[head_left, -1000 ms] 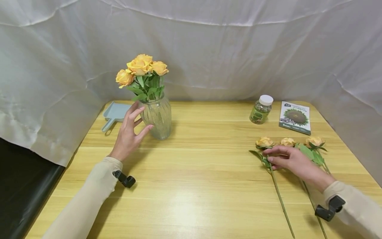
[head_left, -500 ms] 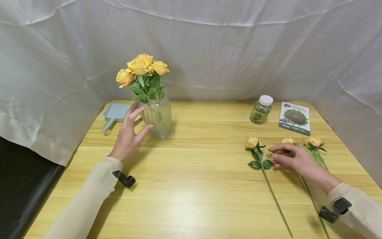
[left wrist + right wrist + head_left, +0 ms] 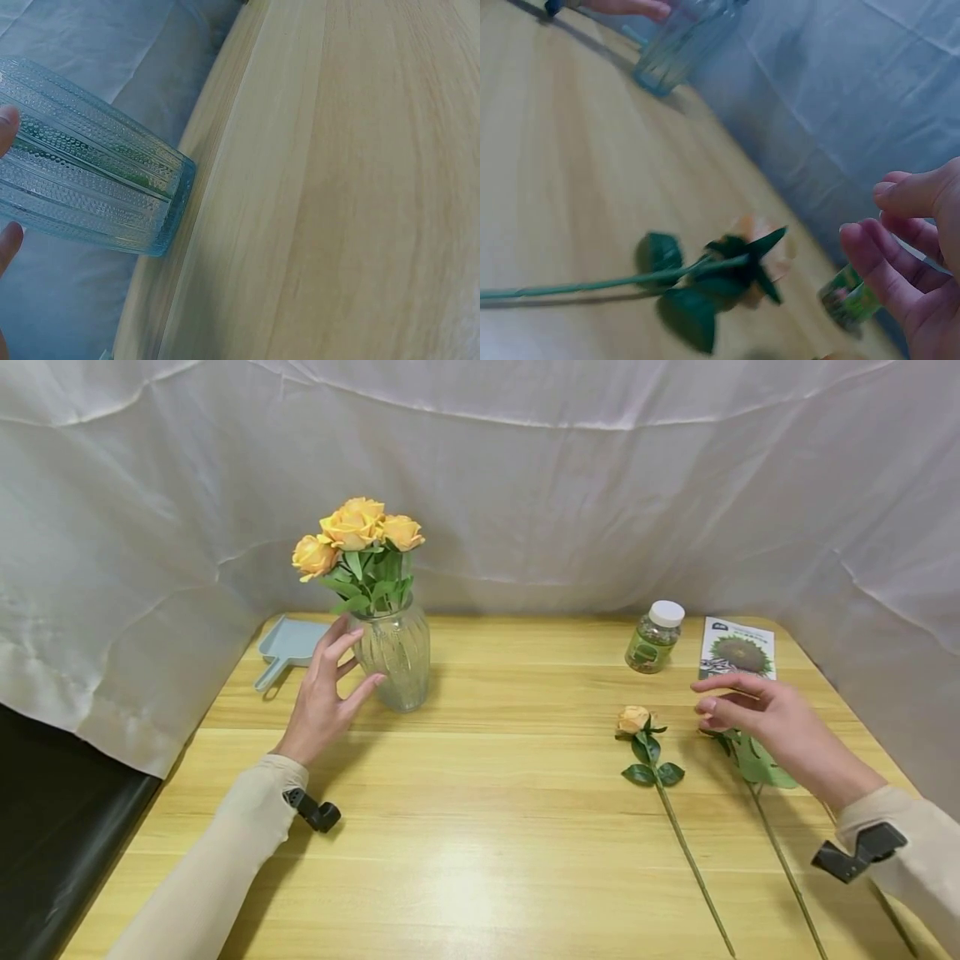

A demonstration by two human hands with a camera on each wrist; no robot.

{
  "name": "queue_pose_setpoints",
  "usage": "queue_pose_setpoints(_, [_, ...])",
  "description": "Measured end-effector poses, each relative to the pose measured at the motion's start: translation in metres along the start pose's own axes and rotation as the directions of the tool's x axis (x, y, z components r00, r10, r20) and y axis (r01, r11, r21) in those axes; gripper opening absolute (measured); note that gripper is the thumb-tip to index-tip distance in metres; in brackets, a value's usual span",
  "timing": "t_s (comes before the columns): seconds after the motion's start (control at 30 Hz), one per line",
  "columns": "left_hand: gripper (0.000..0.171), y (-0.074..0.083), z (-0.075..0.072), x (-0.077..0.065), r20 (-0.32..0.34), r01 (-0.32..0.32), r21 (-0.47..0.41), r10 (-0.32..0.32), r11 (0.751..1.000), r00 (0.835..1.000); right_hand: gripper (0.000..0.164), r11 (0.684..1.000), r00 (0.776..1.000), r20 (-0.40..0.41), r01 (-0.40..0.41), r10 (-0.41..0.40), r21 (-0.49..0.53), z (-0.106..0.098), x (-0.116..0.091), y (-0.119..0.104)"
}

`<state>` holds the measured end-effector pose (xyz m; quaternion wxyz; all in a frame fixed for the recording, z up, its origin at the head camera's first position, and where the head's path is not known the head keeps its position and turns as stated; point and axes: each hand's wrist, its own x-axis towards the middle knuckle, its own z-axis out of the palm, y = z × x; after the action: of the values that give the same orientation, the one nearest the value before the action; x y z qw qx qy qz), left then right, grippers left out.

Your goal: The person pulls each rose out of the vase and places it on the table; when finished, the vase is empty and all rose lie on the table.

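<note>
Wooden table [image 3: 487, 793]: upright glass vase [image 3: 401, 664] at left, bearing yellow roses [image 3: 352, 529]; long-stemmed rose [image 3: 646, 748] flat at right. Left hand [image 3: 318, 702] curls round vase's side; right hand [image 3: 783, 718], loosely bent, grasping nothing, hovers right of rose. White-capped jar [image 3: 651, 647] stands farther back.

Head view bright — glare toward near edge of table [image 3: 525, 827], soft shadow beside left sleeve [image 3: 225, 852], wrist views dimmer, bluish — rose [image 3: 720, 281] blurred in the right one

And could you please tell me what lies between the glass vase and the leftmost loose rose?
Only bare tabletop lies between the vase and that rose, in the head view.
</note>
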<state>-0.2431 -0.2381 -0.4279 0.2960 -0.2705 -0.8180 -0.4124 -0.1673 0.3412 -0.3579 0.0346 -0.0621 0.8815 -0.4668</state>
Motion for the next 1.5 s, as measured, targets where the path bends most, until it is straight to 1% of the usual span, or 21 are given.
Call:
queue_pose_setpoints(0.17, [0.077,0.000,0.000,0.000,0.002,0.001,-0.002,-0.001,1.000,1.000,0.030,0.997,0.996,-0.059,0.070,-0.068,0.029,-0.003,0.014,-0.019])
queue_pose_setpoints(0.37, [0.077,0.001,0.000,0.000,0.003,-0.005,-0.001,0.005,1.000,1.000,0.034,0.991,0.989,-0.066,0.132,-0.131,0.016,-0.003,0.032,-0.047])
queue_pose_setpoints(0.43, [0.076,0.001,-0.001,0.000,-0.001,-0.006,-0.002,0.006,1.000,1.000,0.034,0.989,0.987,-0.068,0.146,-0.143,0.031,0.001,0.039,-0.056])
queue_pose_setpoints(0.53, [0.076,0.000,-0.001,0.000,-0.006,-0.007,-0.006,0.007,1.000,1.000,0.036,0.980,0.982,-0.068,0.183,-0.178,0.081,0.009,0.050,-0.069])
queue_pose_setpoints(0.77, [0.076,-0.001,0.000,0.002,-0.003,-0.009,-0.006,0.009,1.000,1.000,0.035,0.961,0.976,-0.051,0.218,-0.212,0.171,0.031,0.072,-0.094])
queue_pose_setpoints(0.83, [0.076,-0.001,0.000,0.002,-0.003,-0.009,-0.009,0.009,1.000,1.000,0.033,0.946,0.972,-0.044,0.236,-0.232,0.224,0.039,0.079,-0.101])
queue_pose_setpoints(0.93, [0.076,-0.001,0.000,0.001,-0.005,-0.010,-0.011,0.010,1.000,1.000,0.030,0.924,0.964,-0.046,0.265,-0.262,0.275,0.051,0.090,-0.111])
queue_pose_setpoints(1.13, [0.076,-0.002,0.001,0.001,-0.001,-0.008,-0.002,0.008,1.000,1.000,0.026,0.900,0.950,-0.051,0.308,-0.307,0.309,0.076,0.111,-0.130])
queue_pose_setpoints(1.37, [0.076,-0.003,0.001,0.001,-0.001,-0.004,-0.003,0.004,1.000,1.000,0.024,0.821,0.932,-0.049,0.341,-0.359,0.458,0.103,0.136,-0.152])
queue_pose_setpoints(1.5, [0.075,-0.003,0.000,0.000,-0.004,-0.004,-0.009,0.004,1.000,1.000,0.024,0.804,0.921,-0.036,0.356,-0.387,0.475,0.118,0.148,-0.165])
